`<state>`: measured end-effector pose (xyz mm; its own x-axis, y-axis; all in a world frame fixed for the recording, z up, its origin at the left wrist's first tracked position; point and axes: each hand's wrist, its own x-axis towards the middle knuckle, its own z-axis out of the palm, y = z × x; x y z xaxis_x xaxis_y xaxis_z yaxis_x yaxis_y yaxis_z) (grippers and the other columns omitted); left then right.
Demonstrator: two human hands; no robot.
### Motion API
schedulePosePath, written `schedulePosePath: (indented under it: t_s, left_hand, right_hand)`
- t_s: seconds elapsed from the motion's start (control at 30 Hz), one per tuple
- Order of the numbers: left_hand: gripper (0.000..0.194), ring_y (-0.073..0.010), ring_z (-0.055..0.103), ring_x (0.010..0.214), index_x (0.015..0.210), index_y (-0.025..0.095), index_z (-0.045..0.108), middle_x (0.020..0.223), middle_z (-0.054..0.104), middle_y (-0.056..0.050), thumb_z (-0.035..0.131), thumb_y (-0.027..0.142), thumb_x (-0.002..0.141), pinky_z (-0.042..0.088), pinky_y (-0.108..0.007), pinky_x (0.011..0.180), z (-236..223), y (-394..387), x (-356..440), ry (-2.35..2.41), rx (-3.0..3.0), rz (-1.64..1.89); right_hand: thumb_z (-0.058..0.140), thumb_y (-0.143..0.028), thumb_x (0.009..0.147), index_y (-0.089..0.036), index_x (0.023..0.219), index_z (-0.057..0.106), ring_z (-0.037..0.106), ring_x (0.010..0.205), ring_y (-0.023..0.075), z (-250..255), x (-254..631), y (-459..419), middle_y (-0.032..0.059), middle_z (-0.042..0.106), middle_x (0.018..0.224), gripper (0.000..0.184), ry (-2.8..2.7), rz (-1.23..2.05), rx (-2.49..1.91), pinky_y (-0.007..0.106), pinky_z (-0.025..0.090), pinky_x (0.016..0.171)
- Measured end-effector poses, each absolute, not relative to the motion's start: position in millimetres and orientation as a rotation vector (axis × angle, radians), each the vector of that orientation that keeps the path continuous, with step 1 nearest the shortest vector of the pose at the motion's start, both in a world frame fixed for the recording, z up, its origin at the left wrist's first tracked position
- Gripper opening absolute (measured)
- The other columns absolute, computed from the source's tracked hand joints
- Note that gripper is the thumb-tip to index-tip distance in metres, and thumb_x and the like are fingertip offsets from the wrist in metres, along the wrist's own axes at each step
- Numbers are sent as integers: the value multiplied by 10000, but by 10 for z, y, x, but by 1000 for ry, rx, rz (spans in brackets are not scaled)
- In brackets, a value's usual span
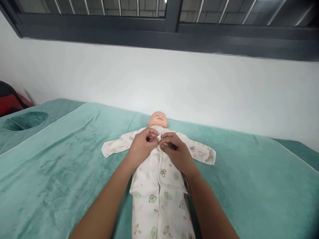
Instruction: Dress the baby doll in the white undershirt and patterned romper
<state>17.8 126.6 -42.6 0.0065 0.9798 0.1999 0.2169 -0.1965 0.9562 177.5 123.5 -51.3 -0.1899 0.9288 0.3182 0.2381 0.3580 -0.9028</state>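
A baby doll [158, 120] lies face up on the bed, dressed in a white printed baby shirt [171, 172] with its sleeves spread to both sides. White printed pants [146, 212] in a similar pattern cover its lower body. At the upper chest, my left hand [144, 146] pinches the shirt's front edge from the left. Opposite it, my right hand [175, 151] pinches the same front opening, its fingertips almost meeting the left ones. Whatever fastener lies between the fingertips is too small to make out. Below the hands the shirt's two front edges run close together.
A green plush cover [62, 166] spreads over the bed, with a round face hole [26, 120] at the far left. Behind stands a white wall [149, 79] under a dark window frame [112, 31]. A red and black object [11, 99] sits at the left edge.
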Motion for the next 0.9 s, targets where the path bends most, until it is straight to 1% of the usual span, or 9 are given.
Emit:
schedulePosePath:
  t_s: [0.07,0.2,0.33,0.5,0.57,0.7,0.77,0.83,0.9]
  left_hand:
    - [138,-95,485,642,869,190,608,689,537,43,605,216,733,377,-209,605,-419,1272,176,1245,1457,1284]
    - [134,-85,464,603,840,190,581,664,501,52,641,247,735,358,-203,579,-408,1281,167,1137,1329,1294]
    - [158,-91,495,635,873,199,591,715,537,43,656,279,752,382,-211,612,-418,1286,158,1073,1297,1279]
    - [185,-127,553,745,971,215,648,828,603,9,608,289,806,432,-250,717,-436,1289,152,1180,1461,1261]
    - [233,-147,571,838,1050,231,662,927,617,-14,562,268,843,445,-278,807,-457,1300,148,1246,1614,1280]
    - [324,-186,537,1119,1151,247,656,1168,562,-66,434,213,917,407,-338,1000,-519,1338,134,1306,1919,1296]
    - [347,-189,526,1164,1161,251,654,1273,524,-73,395,201,935,401,-356,1033,-544,1352,128,1339,2005,1277]
    - [357,-184,531,1172,1165,251,649,1357,496,-62,380,191,940,401,-361,1048,-559,1358,123,1371,2066,1257]
    - [365,-184,509,1219,1184,249,637,1391,503,-45,369,185,945,384,-364,1073,-562,1357,119,1378,2123,1241]
  right_hand:
    - [625,-237,771,-237,843,651,549,895,170,-498,1763,1224,24,607,1047,77,-1625,875,-1086,297,429,756]
    - [640,-266,750,-236,918,631,518,770,141,-474,1755,1206,18,599,971,171,-1575,906,-1174,286,440,725]
    - [669,-314,739,-246,976,644,488,696,121,-476,1758,1203,-5,555,884,248,-1523,949,-1212,270,449,693]
    - [623,-358,804,-241,990,650,475,645,119,-527,1758,1225,-20,538,782,221,-1470,1025,-1110,252,429,597]
    - [603,-334,826,-241,993,663,501,671,125,-545,1755,1235,-9,580,824,201,-1468,987,-1079,259,439,616]
    - [557,-266,860,-257,963,712,571,879,160,-555,1751,1242,23,638,1022,186,-1562,841,-1015,289,460,769]
    - [542,-254,871,-267,955,722,580,910,171,-556,1749,1240,26,643,1022,200,-1586,803,-1018,301,461,794]
    - [538,-246,874,-274,972,723,584,891,172,-558,1746,1234,29,641,1016,211,-1595,777,-1027,308,466,784]
    - [530,-236,881,-284,1016,720,585,903,173,-558,1743,1226,32,635,1027,238,-1625,761,-1007,314,470,791]
